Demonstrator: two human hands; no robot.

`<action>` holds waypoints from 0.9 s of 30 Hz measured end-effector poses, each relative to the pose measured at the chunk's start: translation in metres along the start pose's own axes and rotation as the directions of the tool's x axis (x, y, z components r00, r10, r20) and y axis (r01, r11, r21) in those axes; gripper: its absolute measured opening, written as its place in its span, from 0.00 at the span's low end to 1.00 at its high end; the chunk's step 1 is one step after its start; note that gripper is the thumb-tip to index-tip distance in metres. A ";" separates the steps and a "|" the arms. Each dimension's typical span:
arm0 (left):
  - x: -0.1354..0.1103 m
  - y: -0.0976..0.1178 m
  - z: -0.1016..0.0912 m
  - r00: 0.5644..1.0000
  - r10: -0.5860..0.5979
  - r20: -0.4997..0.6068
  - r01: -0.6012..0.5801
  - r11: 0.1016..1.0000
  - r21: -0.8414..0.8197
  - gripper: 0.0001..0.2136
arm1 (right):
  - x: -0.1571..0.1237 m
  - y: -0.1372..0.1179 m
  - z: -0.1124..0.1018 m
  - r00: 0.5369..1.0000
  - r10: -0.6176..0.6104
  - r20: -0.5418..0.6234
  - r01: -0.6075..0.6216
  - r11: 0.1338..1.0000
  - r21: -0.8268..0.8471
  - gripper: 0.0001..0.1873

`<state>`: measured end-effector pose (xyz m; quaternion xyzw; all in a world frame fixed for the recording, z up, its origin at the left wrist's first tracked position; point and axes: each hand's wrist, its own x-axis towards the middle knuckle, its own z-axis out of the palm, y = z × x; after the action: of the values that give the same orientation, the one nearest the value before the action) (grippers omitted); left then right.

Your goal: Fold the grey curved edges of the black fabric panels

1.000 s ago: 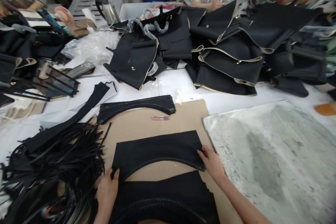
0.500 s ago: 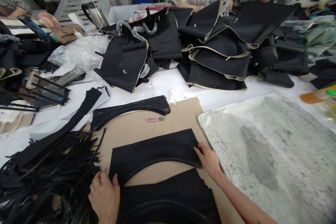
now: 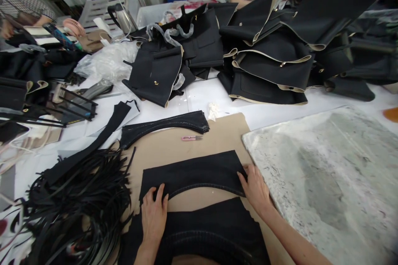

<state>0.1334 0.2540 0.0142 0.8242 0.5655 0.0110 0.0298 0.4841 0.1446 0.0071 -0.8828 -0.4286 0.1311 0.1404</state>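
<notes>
A curved black leather piece [image 3: 199, 172] lies on a brown cardboard sheet [image 3: 168, 149] in front of me. My left hand [image 3: 154, 215] rests flat on its lower left end, fingers stretched out. My right hand [image 3: 256, 188] presses on its right end, fingers laid over the edge. A larger black leather piece [image 3: 211, 232] lies nearer to me, below both hands. A small pink thread snip [image 3: 191, 138] sits on the cardboard beyond the curved piece.
A heap of black straps [image 3: 77, 198] fills the left. A stack of curved black strips [image 3: 164, 124] lies beyond the cardboard. A marble slab [image 3: 329, 174] is at the right. Black bags [image 3: 267, 54] are piled at the back, where other people sit.
My left hand has slid right and forward, from the piece's left corner onto its lower left end. My right hand has stayed on the right end.
</notes>
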 end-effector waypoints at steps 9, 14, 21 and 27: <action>0.004 0.011 -0.004 0.999 0.050 0.003 -0.050 0.995 -0.091 0.18 | -0.019 -0.062 0.000 0.805 -0.569 0.166 0.573 0.819 0.029 0.23; 0.010 0.016 -0.003 0.987 0.145 0.075 -0.138 0.986 -0.091 0.19 | -0.022 -0.075 0.019 0.742 -0.641 0.195 0.653 0.758 0.005 0.24; 0.009 -0.028 0.004 0.995 -0.093 -0.030 0.087 0.986 -0.144 0.17 | -0.010 -0.020 0.008 0.834 -0.533 0.145 0.542 0.840 -0.027 0.22; 0.018 -0.042 0.001 0.958 -0.266 -0.105 0.248 0.956 -0.157 0.15 | -0.002 -0.017 -0.002 0.930 -0.366 0.022 0.366 0.930 -0.008 0.19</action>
<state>0.1011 0.2860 0.0106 0.7370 0.6664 0.0988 0.0543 0.4712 0.1531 0.0153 -0.7869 -0.5878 0.1088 0.1530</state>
